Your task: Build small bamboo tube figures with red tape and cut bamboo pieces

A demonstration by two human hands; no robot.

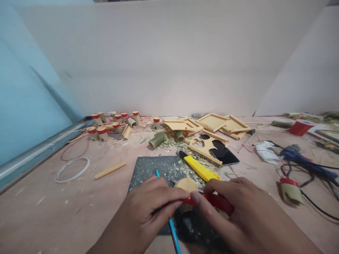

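Observation:
A small cylinder topped by a pale wooden disc stands between my hands over the dark cutting mat. My left hand is closed at its left side, thumb and index finger pinching near the rim. At the front edge runs a red band, apparently tape, and a longer red strip passes under the fingers of my right hand. That hand is closed on the strip, its thumb pressing the band against the cylinder. My fingers hide much of the cylinder's lower part. A blue pen lies beneath my left hand.
A yellow box cutter lies just behind my hands. Several red-banded bamboo cylinders stand back left, and wooden frames lie behind. At right are a red spool, blue cable and another banded cylinder.

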